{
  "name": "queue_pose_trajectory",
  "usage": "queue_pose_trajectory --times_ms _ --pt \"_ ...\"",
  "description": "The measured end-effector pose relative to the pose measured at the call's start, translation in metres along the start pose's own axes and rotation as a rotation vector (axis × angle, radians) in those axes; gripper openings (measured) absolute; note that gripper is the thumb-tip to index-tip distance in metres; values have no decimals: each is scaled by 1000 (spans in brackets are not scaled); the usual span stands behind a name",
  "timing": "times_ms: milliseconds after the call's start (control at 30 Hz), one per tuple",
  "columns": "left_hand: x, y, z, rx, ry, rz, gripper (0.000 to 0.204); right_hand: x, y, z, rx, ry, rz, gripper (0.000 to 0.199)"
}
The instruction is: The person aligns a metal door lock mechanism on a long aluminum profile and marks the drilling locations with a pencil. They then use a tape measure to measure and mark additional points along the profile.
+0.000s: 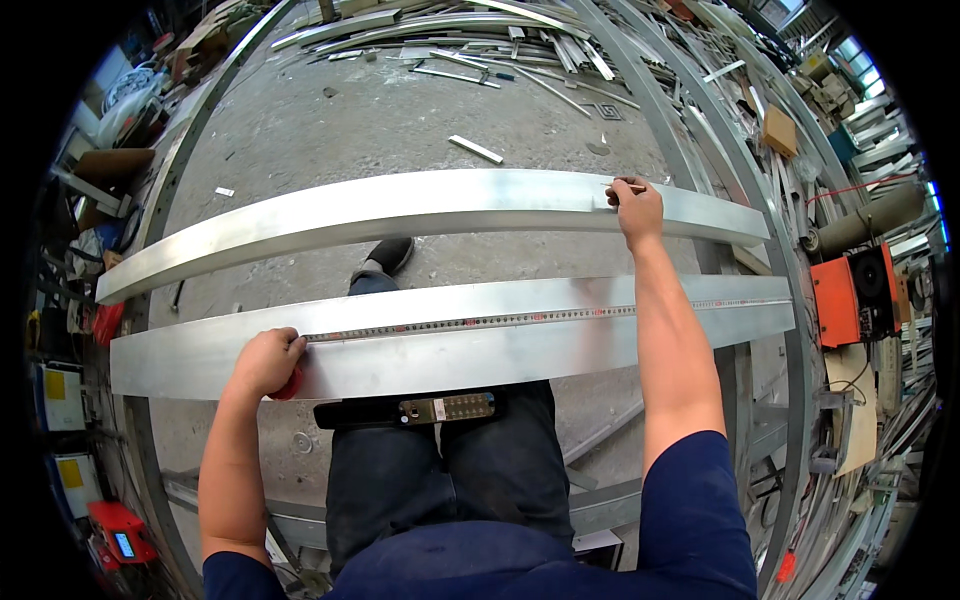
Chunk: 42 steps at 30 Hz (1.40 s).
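Two long silver metal bars lie across in front of me, the far bar (pixel 400 205) and the wider near bar (pixel 430 365). A tape measure's blade (pixel 480 322) is drawn out along the near bar, reaching close to its right end. At the left end of the blade, my left hand (pixel 268 362) is closed around the tape's red case, which mostly hides under the palm. My right hand (pixel 638 212) is over the right part of the far bar, fingers pinched on a thin pencil-like stick (pixel 622 184). My right forearm passes above the near bar and its blade.
Steel rails (pixel 790 400) run along both sides beneath the bars. Behind them lies a heap of metal offcuts (pixel 470 30). An orange-and-black machine (pixel 838 300) stands at right, a red device (pixel 122 532) at lower left. A keypad-like panel (pixel 447 408) shows beyond my lap.
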State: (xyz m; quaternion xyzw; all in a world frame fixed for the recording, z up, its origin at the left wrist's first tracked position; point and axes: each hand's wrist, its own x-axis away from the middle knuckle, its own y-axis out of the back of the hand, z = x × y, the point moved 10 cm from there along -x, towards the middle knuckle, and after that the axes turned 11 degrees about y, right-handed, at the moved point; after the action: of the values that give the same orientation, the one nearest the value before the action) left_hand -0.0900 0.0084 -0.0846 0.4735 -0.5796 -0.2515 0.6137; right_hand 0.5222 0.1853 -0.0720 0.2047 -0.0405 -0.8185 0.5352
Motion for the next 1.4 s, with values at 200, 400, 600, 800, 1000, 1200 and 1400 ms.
queue_pose_trajectory --times_ms 200,400,600,800,1000,1200,1400 --pt "-6 -5 1 -11 -43 -50 34 -24 6 -22 228 96 -63 30" --pt "-8 -6 5 9 -25 -10 33 -28 -1 -23 314 99 -6 26" --pt "-7 -5 -1 15 -19 2 34 -29 8 -28 299 117 -20 25" --pt "-5 -5 0 -29 -16 -17 33 -27 8 -22 330 151 -53 27" --pt "-8 -5 0 2 -33 -10 34 -30 10 -26 360 126 -34 27" --pt "-9 -6 0 23 -38 4 35 -31 13 -29 389 156 -49 27" --pt "-12 -5 1 45 -18 16 37 -29 10 -25 376 149 -33 27"
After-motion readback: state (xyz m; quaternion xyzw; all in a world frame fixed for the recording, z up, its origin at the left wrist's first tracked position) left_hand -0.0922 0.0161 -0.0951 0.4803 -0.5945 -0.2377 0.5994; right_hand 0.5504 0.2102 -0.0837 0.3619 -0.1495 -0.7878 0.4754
